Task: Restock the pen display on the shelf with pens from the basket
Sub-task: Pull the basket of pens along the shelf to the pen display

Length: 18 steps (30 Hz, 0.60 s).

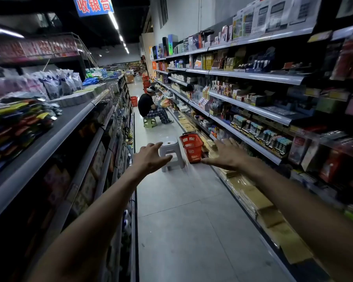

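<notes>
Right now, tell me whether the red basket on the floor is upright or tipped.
Upright: the red basket stands on its base beside the white stool, rim facing up. Contents cannot be made out.

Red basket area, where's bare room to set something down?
Bare floor runs between both shelf runs, nearer than the white stool; the stool's top is bare too. Crowded: the right shelves and stacked brown packs along their base, up to the red basket.
</notes>
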Each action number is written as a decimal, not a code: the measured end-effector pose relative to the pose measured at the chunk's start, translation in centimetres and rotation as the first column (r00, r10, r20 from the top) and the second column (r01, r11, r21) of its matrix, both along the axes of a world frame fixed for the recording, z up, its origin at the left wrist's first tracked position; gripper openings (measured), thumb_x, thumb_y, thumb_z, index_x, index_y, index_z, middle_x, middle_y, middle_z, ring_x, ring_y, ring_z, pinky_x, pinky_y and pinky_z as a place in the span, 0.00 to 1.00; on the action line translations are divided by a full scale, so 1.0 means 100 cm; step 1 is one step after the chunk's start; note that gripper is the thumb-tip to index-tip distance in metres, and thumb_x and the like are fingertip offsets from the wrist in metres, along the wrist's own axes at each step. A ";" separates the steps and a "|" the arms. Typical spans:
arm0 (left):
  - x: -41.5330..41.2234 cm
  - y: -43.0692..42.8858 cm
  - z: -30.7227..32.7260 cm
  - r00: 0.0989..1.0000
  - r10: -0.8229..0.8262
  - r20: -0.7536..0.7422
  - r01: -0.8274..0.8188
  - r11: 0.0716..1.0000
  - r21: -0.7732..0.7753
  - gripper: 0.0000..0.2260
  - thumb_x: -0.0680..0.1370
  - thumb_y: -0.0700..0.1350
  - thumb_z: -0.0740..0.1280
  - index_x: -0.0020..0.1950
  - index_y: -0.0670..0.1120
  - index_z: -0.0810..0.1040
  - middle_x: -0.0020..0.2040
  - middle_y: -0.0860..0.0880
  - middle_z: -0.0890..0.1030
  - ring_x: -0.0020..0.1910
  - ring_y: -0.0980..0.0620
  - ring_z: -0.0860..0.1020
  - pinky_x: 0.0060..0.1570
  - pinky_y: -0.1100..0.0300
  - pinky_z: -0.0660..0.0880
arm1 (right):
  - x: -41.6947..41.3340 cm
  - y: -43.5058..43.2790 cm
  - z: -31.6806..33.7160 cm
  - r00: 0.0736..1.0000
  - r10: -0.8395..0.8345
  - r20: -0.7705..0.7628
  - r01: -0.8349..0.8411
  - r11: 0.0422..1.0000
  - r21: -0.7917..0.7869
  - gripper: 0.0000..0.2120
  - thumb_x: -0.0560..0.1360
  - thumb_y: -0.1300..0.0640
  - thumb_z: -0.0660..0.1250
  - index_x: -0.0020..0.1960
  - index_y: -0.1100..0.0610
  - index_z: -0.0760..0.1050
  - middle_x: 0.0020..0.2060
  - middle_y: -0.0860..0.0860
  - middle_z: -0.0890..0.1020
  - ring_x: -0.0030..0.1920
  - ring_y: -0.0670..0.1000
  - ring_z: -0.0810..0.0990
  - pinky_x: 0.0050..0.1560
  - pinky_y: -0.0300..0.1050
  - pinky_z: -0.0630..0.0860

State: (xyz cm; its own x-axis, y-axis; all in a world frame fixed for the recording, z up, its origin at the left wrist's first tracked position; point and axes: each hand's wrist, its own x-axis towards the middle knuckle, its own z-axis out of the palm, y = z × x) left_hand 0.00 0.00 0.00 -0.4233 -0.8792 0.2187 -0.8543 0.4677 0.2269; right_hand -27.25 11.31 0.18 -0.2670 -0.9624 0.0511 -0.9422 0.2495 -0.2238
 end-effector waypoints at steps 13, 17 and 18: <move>-0.007 -0.121 -0.038 0.999 0.036 0.036 -0.036 0.999 0.014 0.37 0.76 0.71 0.61 0.82 0.56 0.63 0.75 0.45 0.73 0.71 0.40 0.73 0.62 0.36 0.75 | 0.006 -0.119 -0.034 0.993 0.013 -0.120 -0.003 0.997 0.077 0.54 0.70 0.19 0.57 0.83 0.52 0.52 0.82 0.59 0.58 0.82 0.63 0.53 0.79 0.64 0.53; -0.009 -0.186 -0.046 0.999 0.027 0.024 -0.028 0.999 0.038 0.38 0.73 0.72 0.59 0.80 0.56 0.65 0.74 0.45 0.74 0.69 0.40 0.74 0.61 0.39 0.75 | 0.006 -0.184 -0.033 0.988 -0.009 -0.152 0.024 0.995 0.096 0.52 0.69 0.19 0.58 0.82 0.50 0.55 0.81 0.60 0.60 0.81 0.63 0.56 0.79 0.66 0.54; -0.010 -0.202 -0.046 0.999 0.028 0.022 -0.029 0.999 0.045 0.39 0.73 0.72 0.59 0.80 0.56 0.65 0.74 0.45 0.74 0.69 0.40 0.74 0.61 0.39 0.75 | 0.006 -0.200 -0.032 0.987 -0.020 -0.158 0.036 0.994 0.100 0.52 0.69 0.19 0.58 0.82 0.50 0.56 0.80 0.60 0.60 0.81 0.64 0.56 0.79 0.66 0.54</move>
State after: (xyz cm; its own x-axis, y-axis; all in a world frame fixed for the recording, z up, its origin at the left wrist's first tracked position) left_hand -0.98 -20.25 -4.63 -0.4025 -0.8995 0.1699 -0.8718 0.4333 0.2287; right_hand -26.69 -8.71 -2.98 -0.2906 -0.9568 -0.0036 -0.9558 0.2905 -0.0457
